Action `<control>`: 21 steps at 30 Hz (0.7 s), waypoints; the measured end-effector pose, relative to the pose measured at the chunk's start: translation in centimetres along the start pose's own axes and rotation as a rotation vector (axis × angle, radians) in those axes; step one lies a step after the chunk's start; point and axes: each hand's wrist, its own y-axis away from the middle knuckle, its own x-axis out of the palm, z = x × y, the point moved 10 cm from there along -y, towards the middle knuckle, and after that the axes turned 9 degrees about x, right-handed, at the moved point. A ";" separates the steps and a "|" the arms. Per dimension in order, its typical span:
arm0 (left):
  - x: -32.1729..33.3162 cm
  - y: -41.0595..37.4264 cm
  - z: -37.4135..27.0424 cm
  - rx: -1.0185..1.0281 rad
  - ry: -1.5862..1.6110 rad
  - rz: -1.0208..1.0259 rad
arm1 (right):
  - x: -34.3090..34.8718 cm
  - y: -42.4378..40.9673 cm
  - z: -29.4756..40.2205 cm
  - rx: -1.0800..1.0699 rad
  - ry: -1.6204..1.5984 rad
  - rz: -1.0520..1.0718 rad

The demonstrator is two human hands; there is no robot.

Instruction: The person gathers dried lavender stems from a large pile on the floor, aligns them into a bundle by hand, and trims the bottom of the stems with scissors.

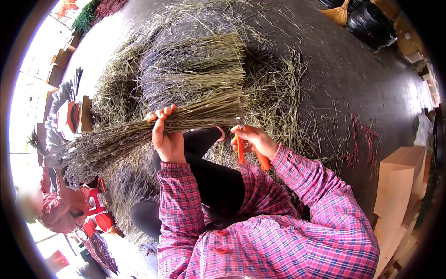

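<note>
A long bunch of dried lavender (115, 143) lies across my left hand (167, 137), whose fingers and thumb close around its stems. The flower heads point left and the stem ends point right. My right hand (256, 139) holds orange-handled pruning shears (261, 155), with their metal tip close to the lower edge of the stem ends. Whether the blades touch a stem cannot be told. Beyond the bunch, trimmed lavender bundles (195, 66) lie stacked with their stem ends lined up on the right.
Loose stems (285, 101) cover the dark floor (334, 69) around the stack. Cardboard boxes (395, 181) stand at the right, black plastic bags (371, 26) and a broom head (336, 14) at the upper right. Another person (61, 209) is at the lower left, near red buckets (104, 221).
</note>
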 end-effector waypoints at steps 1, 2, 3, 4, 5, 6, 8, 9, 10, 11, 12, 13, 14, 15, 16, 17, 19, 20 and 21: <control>0.1 0.1 0.1 -0.012 -0.006 0.017 | 0.0 0.0 0.3 0.000 -0.003 0.007; 0.1 0.2 0.2 -0.023 -0.016 0.015 | -0.1 0.0 0.5 0.001 -0.007 0.014; 0.2 0.4 0.5 -0.044 -0.019 0.018 | -0.1 0.0 0.6 0.003 -0.010 0.019; 0.4 0.5 0.8 -0.064 -0.023 0.021 | -0.3 0.0 0.5 0.000 -0.024 -0.002; 0.4 0.5 1.1 -0.084 -0.027 0.024 | -0.5 0.2 0.8 -0.033 -0.033 -0.027; 0.5 0.5 1.3 -0.092 -0.048 0.023 | -0.5 0.6 0.9 -0.067 -0.041 -0.050; 0.4 0.7 1.8 -0.124 -0.070 0.017 | -0.7 0.8 0.5 -0.131 -0.090 -0.117; 0.3 0.7 2.0 -0.140 -0.080 0.014 | -0.8 0.7 0.0 -0.126 -0.072 -0.147; 0.1 0.7 2.1 -0.143 -0.090 0.020 | -1.0 0.7 -0.4 -0.120 -0.054 -0.177; 0.0 0.8 2.0 -0.137 -0.075 0.015 | -1.2 0.5 -0.7 -0.114 -0.036 -0.207; 0.1 0.7 1.9 -0.131 -0.062 0.011 | -1.7 0.2 -1.4 -0.080 -0.090 -0.243; 0.1 0.7 1.8 -0.125 -0.048 0.007 | -2.0 0.2 -1.2 -0.087 -0.093 -0.260; -0.2 0.7 1.4 -0.096 -0.049 -0.027 | -2.4 0.2 -1.0 -0.094 -0.096 -0.277; -0.4 0.5 0.8 -0.064 -0.050 -0.058 | -2.9 0.2 -0.6 -0.105 -0.097 -0.292; -0.6 0.3 0.3 -0.031 -0.050 -0.090 | -3.2 0.3 -0.3 -0.118 -0.094 -0.276; -0.7 0.1 -0.2 -0.007 -0.029 -0.048 | -3.5 0.1 -0.8 -0.105 -0.115 -0.241; -1.2 0.1 -0.9 0.008 0.029 -0.098 | -3.1 0.5 -0.8 -0.132 -0.049 -0.166; -1.2 -0.1 -0.9 0.001 0.069 -0.094 | -3.3 0.4 -1.5 -0.158 -0.005 -0.155; -1.3 -0.1 -1.0 0.007 0.083 -0.100 | -3.1 0.5 -2.2 -0.182 0.035 -0.145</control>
